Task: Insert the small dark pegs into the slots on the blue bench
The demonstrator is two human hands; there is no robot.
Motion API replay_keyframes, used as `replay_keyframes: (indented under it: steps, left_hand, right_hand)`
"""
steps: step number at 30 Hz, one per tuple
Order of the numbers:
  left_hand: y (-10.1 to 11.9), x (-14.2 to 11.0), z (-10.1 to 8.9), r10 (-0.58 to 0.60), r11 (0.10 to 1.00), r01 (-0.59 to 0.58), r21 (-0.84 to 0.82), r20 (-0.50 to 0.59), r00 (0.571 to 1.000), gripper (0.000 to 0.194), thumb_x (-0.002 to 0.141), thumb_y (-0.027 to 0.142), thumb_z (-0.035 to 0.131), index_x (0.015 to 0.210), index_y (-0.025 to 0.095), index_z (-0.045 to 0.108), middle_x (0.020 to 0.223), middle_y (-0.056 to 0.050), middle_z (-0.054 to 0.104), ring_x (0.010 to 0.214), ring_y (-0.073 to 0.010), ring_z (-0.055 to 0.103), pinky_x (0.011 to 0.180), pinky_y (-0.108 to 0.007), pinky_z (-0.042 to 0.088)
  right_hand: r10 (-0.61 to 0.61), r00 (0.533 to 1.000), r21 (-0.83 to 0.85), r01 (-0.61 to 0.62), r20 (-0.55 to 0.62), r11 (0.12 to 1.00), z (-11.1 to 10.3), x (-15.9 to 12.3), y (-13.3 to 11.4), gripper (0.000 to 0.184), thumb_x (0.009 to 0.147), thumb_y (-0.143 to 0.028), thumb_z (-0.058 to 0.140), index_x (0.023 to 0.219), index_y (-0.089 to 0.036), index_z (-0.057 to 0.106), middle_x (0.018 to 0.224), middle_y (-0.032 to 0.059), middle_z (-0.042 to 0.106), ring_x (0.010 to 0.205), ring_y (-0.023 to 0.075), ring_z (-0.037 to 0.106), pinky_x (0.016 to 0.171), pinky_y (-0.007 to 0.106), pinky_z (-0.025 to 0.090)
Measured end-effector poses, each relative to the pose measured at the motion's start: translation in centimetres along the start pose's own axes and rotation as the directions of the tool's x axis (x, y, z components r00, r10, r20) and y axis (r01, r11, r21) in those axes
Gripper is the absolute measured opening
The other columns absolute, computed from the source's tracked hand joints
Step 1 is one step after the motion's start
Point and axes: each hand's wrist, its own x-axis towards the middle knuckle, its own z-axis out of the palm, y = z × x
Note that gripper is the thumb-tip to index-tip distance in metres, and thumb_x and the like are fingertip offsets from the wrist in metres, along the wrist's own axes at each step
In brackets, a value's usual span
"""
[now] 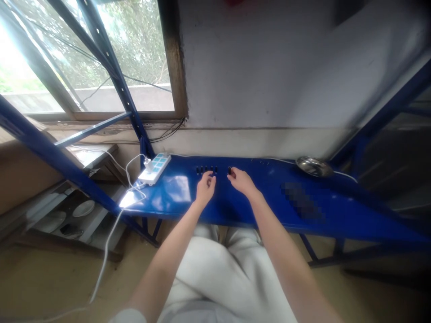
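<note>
Left hand (206, 186) is loosely curled just below that row of little black pieces (206, 170), can't tell if anything's in its fingers, and imo a knuckle drifting up could topple one because they're packed so close. The right hand (240, 179) has a single black piece (229, 170) pinched at its fingertips, so a sloppy grip on something that tiny might drop it onto the slick-looking blue table (266, 197) under the hand.
</note>
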Motion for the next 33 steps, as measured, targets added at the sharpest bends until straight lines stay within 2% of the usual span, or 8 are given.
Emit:
replay_keyframes:
  steps: [4,9,11,14,19,22,26,33]
  left_hand:
    - [3.8,1.3,0.0,0.181,0.981,-0.186,0.05,0.099,0.979,0.045,0.082,0.034,0.051,0.125,0.023,0.046,0.082,0.0,0.062,0.056,-0.0072,0.052,0.063,-0.02,0.044]
    - [5.7,1.6,0.2,0.268,0.959,-0.275,0.069,0.093,0.959,0.021,0.083,0.027,0.05,0.097,0.02,0.063,0.095,-0.006,0.065,0.081,-0.0137,0.059,0.074,-0.024,0.045]
    - [5.7,1.4,0.3,0.2,0.979,-0.202,0.022,0.057,0.978,0.019,0.083,0.025,0.049,0.095,0.019,0.062,0.089,-0.006,0.066,0.074,-0.0129,0.06,0.071,-0.024,0.047]
    - [5.8,1.1,0.1,0.041,0.992,-0.039,-0.122,0.02,0.999,0.02,0.083,0.027,0.048,0.097,0.017,0.058,0.078,-0.003,0.064,0.052,-0.008,0.054,0.057,-0.022,0.046]
    - [6.5,0.3,-0.2,-0.072,0.951,0.07,-0.301,0.004,0.997,0.019,0.083,0.028,0.049,0.097,0.016,0.054,0.081,-0.004,0.064,0.047,-0.0054,0.053,0.05,-0.019,0.044]
    - [6.8,-0.2,-0.2,-0.06,0.95,0.065,-0.306,0.024,0.998,0.019,0.083,0.028,0.049,0.097,0.016,0.054,0.082,-0.004,0.064,0.048,-0.0056,0.054,0.05,-0.019,0.044]
    - [6.9,-0.5,-0.3,-0.042,0.959,0.055,-0.278,0.05,0.998,0.018,0.083,0.028,0.049,0.096,0.017,0.054,0.081,-0.003,0.064,0.048,-0.0058,0.054,0.05,-0.019,0.044]
    - [6.9,-0.5,-0.3,-0.053,0.954,0.071,-0.29,0.071,0.996,0.021,0.083,0.031,0.048,0.097,0.016,0.054,0.08,-0.004,0.065,0.047,-0.0064,0.055,0.051,-0.02,0.044]
  right_hand:
    - [-0.1,0.995,-0.186,0.097,-0.009,0.978,-1.6,-1.4,-1.9,0.018,0.086,-0.02,0.043,0.1,-0.021,0.055,0.088,0.0068,0.066,0.074,0.0185,0.06,0.062,0.026,0.037]
    - [-0.183,0.982,-0.258,0.167,-0.039,0.952,-2.6,-2.4,-2.8,0.018,0.086,-0.016,0.04,0.095,-0.019,0.056,0.087,0.0079,0.066,0.077,0.0192,0.06,0.066,0.027,0.036]
    - [-0.175,0.982,-0.168,0.162,-0.067,0.972,-2.6,-2.5,-2.6,0.015,0.085,-0.017,0.043,0.091,-0.02,0.056,0.085,0.006,0.066,0.075,0.0182,0.06,0.066,0.027,0.037]
    - [-0.134,0.982,0.175,0.157,-0.135,0.972,-2.2,-2.6,-2.0,0.011,0.082,-0.021,0.048,0.089,-0.021,0.056,0.085,0.003,0.066,0.071,0.0147,0.059,0.066,0.026,0.041]
    - [0.013,0.976,0.704,0.146,-0.216,0.695,-0.7,-3.0,-2.1,0.028,0.081,-0.043,0.046,0.093,-0.019,0.055,0.081,0.0023,0.065,0.058,0.0105,0.057,0.059,0.025,0.043]
    - [0.1,0.962,0.774,0.139,-0.253,0.618,-0.1,-3.4,-2.7,0.039,0.081,-0.055,0.042,0.079,-0.019,0.055,0.07,0.0002,0.061,0.052,0.0094,0.052,0.053,0.023,0.04]
    - [0.127,0.949,0.728,0.131,-0.288,0.673,0.1,-3.8,-3.0,0.046,0.079,-0.061,0.044,0.058,-0.019,0.046,0.051,-0.0038,0.047,0.047,0.0086,0.044,0.049,0.022,0.037]
    - [0.128,0.943,0.713,0.14,-0.308,0.687,0.1,-3.9,-3.0,0.047,0.078,-0.06,0.045,0.056,-0.02,0.042,0.051,-0.0044,0.043,0.048,0.0085,0.039,0.048,0.021,0.034]
